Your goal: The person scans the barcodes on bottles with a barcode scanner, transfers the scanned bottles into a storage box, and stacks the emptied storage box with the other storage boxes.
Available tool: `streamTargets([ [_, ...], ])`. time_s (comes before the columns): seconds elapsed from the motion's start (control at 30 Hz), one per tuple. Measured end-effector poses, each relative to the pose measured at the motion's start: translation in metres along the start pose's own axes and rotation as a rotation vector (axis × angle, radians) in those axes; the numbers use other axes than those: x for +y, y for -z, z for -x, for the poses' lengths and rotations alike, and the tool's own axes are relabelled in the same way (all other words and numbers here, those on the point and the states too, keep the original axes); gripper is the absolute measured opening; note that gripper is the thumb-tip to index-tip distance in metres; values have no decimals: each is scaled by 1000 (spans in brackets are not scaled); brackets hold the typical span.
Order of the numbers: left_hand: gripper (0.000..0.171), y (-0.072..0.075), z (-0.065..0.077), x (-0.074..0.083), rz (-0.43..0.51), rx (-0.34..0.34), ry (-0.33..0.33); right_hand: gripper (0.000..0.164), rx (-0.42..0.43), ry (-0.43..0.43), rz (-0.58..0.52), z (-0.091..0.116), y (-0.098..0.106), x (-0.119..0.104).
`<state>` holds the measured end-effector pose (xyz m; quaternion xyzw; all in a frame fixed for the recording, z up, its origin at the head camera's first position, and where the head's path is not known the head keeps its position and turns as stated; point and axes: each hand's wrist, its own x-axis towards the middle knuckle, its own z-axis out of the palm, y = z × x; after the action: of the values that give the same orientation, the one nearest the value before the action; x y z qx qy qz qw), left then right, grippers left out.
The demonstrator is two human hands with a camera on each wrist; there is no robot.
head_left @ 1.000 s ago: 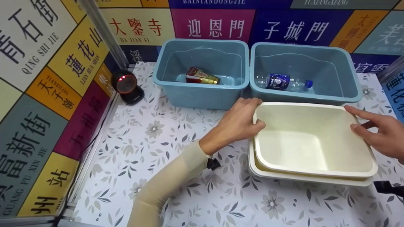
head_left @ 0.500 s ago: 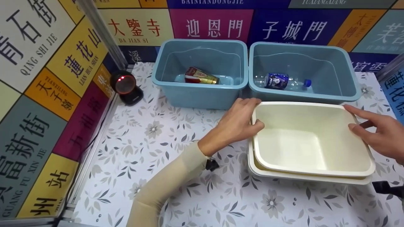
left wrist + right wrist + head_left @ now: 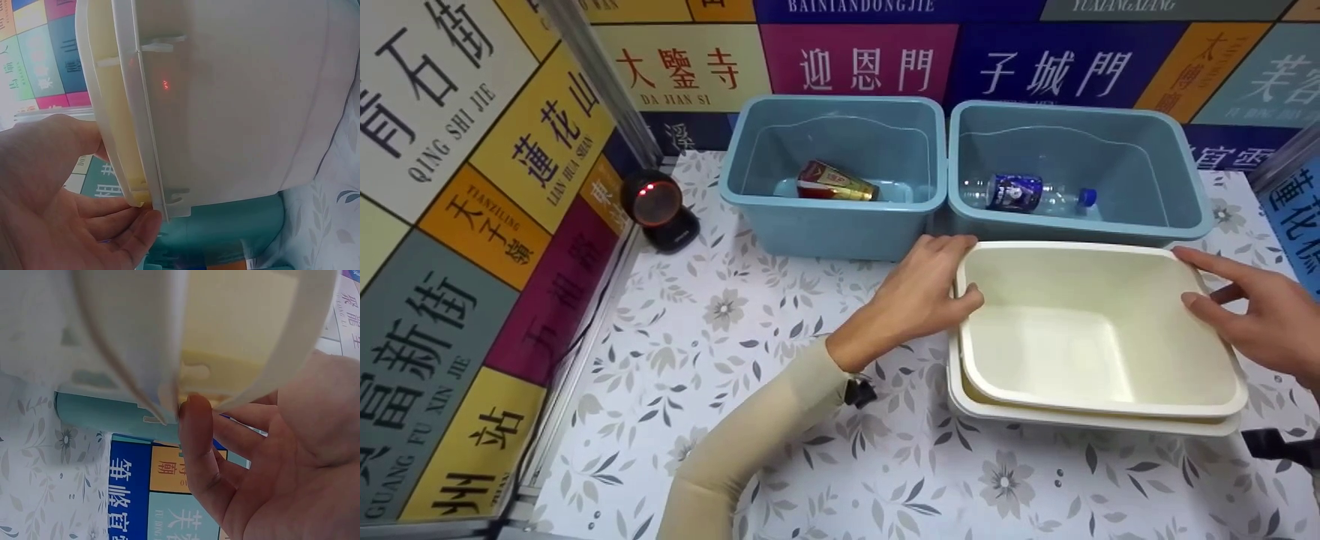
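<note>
Two cream plastic bins are nested together, the upper bin sitting a little proud of the lower bin, whose rim shows along the front and left. My left hand grips the upper bin's left rim near the back corner, thumb on the near side. My right hand holds the right rim, thumb and forefinger apart along it. In the left wrist view, fingertips reach the two stacked rims. In the right wrist view, a finger touches the edge where the rims meet.
Behind stand two blue bins: the left bin holds a red and gold carton, the right bin a clear bottle with a blue label. A black scanner with red lights stands left, beside the sign-covered wall.
The whole scene shifts slightly left as the head view moves. Both hands keep their hold on the cream bins, which stay in front of the right blue bin.
</note>
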<state>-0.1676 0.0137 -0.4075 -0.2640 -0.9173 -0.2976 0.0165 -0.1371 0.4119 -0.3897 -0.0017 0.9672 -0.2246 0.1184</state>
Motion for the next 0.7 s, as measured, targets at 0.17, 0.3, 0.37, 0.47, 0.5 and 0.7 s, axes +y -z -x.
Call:
streamTargets([
  [0.17,58,1,0,0,-5,-8,2,68,7,0,2,0,0,0],
  [0.3,58,3,1,1,-17,-16,2,69,14,-3,5,1,-1,-1],
  [0.37,58,4,1,2,-22,-19,-1,69,20,-5,8,2,-1,-2],
  [0.47,57,5,2,3,-25,-24,-5,69,27,-6,21,2,0,-3],
  [0.5,56,6,3,3,-22,-26,-5,69,28,-5,26,2,1,-3],
  [0.7,54,13,5,5,-15,-31,2,64,84,46,55,-1,5,-5],
])
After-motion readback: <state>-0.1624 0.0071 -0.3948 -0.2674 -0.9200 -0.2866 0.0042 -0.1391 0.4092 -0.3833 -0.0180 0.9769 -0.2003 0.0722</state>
